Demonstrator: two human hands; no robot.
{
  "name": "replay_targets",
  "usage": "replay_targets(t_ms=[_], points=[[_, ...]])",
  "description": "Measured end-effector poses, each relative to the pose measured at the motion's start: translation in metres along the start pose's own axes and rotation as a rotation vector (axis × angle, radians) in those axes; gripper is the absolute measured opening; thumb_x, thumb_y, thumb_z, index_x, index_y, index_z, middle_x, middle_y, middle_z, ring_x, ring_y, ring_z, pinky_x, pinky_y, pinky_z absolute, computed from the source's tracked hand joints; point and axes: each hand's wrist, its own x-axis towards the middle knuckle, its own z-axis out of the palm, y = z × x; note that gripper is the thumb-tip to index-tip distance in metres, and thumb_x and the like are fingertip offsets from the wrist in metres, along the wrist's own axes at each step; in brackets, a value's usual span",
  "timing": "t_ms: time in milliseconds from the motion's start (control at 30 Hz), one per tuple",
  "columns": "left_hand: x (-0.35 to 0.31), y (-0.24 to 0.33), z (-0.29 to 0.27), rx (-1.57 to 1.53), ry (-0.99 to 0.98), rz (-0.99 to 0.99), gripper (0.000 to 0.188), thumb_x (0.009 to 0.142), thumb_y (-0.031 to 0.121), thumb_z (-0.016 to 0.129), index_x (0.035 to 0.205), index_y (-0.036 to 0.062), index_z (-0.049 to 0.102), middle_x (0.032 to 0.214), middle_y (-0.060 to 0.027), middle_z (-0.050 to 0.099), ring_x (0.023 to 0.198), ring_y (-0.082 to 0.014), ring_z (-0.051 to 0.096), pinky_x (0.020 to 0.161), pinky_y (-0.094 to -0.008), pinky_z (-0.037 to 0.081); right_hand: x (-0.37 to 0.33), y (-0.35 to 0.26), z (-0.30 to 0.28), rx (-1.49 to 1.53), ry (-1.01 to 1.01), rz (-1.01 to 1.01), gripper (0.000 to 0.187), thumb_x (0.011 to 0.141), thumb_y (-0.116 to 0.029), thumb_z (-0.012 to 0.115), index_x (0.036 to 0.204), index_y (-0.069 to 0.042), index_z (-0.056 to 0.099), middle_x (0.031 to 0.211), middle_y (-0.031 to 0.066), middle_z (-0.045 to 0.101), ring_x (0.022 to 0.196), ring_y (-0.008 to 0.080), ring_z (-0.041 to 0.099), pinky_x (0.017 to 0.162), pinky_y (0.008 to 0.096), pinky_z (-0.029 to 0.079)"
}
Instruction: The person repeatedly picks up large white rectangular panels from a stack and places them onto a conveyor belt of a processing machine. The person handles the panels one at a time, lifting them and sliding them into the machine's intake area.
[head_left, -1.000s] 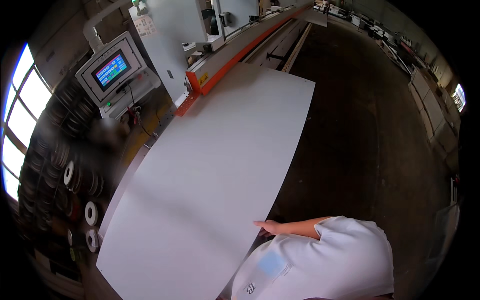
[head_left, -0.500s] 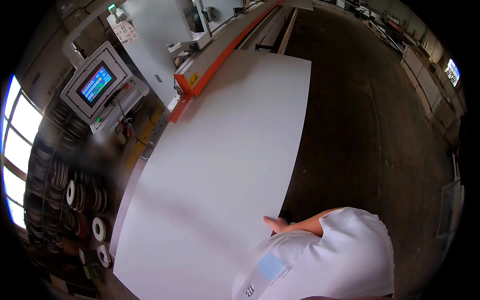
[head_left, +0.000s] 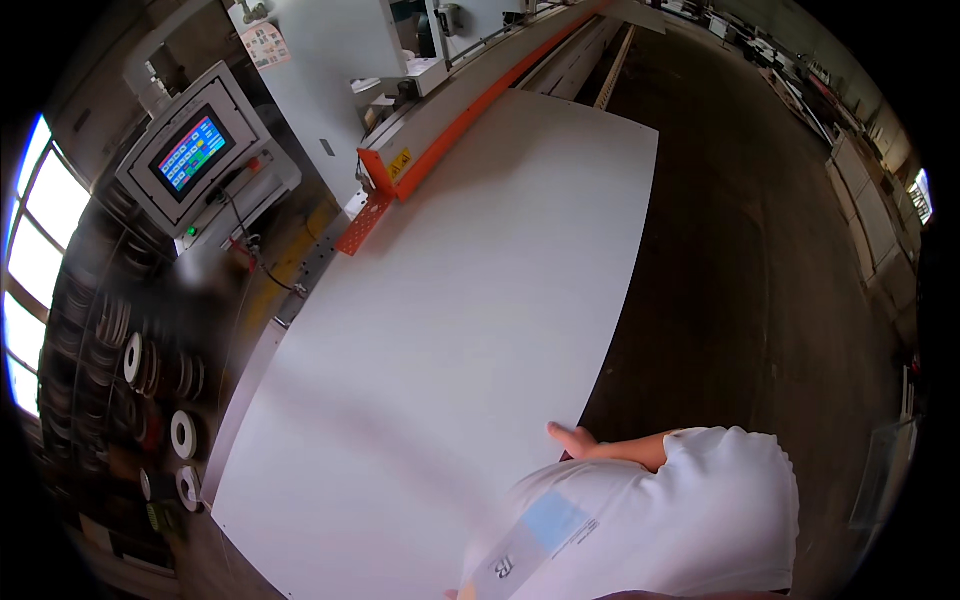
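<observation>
A large white panel (head_left: 440, 310) lies flat before me and runs from the lower edge up under the orange-edged beam of a machine (head_left: 390, 185). On its right edge rests my right hand (head_left: 574, 441), thumb on the top face and fingers out of sight beneath the rim, so it is closed on the panel. My white-sleeved arm and shirt cover the panel's near right part. Only a sliver of skin, seemingly my left hand (head_left: 452, 595), shows at the lower edge beside the shirt; its fingers cannot be made out.
A control console (head_left: 190, 150) with a lit screen stands left of the machine. Rolls of edging strip (head_left: 184, 435) sit on a rack at the lower left. Dark floor (head_left: 710, 300) stretches along the panel's right side, with stacked boards (head_left: 865, 215) farther right.
My view has turned a little, so the panel and machine sit slightly differently in it. My right hand keeps its hold on the edge. A bit of skin has appeared at the lower edge.
</observation>
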Motion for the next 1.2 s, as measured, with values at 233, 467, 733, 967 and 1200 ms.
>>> replay_targets(t_ms=[233,467,733,967,1200], points=[[-0.01,-0.018,0.01,0.004,0.002,0.011,0.04,0.097,0.046,0.051,0.102,0.007,0.055,0.079,-0.0066,0.056,0.072,-0.0187,0.053,0.066,-0.0346,0.047,0.041,-0.005,-0.027,0.196,0.203,-0.172,0.079,0.081,-0.068,0.059,0.105,0.006,0.065,0.1,0.0127,0.068,0.092,0.0222,0.064,0.081,0.0364,0.049],[-0.033,-0.045,-0.037,-0.022,0.015,0.037,0.041,0.096,0.048,0.052,0.098,0.007,0.055,0.074,-0.0057,0.055,0.067,-0.0178,0.053,0.062,-0.033,0.047,-0.02,-0.05,-0.006,0.377,0.15,0.032,0.09,0.083,-0.067,0.058,0.137,0.003,0.045,0.139,0.0123,0.051,0.128,0.0238,0.046,0.107,0.0363,0.034],[-0.081,-0.111,-0.173,0.127,0.135,0.285,0.042,0.096,0.049,0.052,0.094,0.0069,0.056,0.067,-0.0047,0.053,0.061,-0.0168,0.052,0.058,-0.031,0.047,-0.046,0.031,0.072,0.312,-0.165,0.187,0.065,0.083,-0.068,0.058,0.12,-0.015,0.059,0.111,0.0041,0.064,0.102,0.0189,0.059,0.088,0.0403,0.045],[-0.143,-0.071,-0.205,-0.562,0.186,0.067,0.04,0.095,0.047,0.057,0.088,0.0077,0.053,0.065,-0.0039,0.05,0.057,-0.015,0.048,0.052,-0.0288,0.045,-0.061,0.067,0.12,0.198,-0.343,0.289,0.064,0.084,-0.067,0.059,0.118,-0.014,0.058,0.109,0.0082,0.064,0.097,0.0221,0.059,0.08,0.0382,0.048],[-0.128,-0.06,-0.217,-0.21,0.174,0.136,0.034,0.096,0.041,0.057,0.089,0.0083,0.052,0.065,-0.0006,0.047,0.057,-0.011,0.048,0.051,-0.0255,0.042,-0.068,0.075,0.14,0.259,-0.396,0.245,0.064,0.091,-0.059,0.056,0.131,-0.009,0.051,0.111,0.0117,0.062,0.106,0.0274,0.06,0.086,0.0417,0.052]])
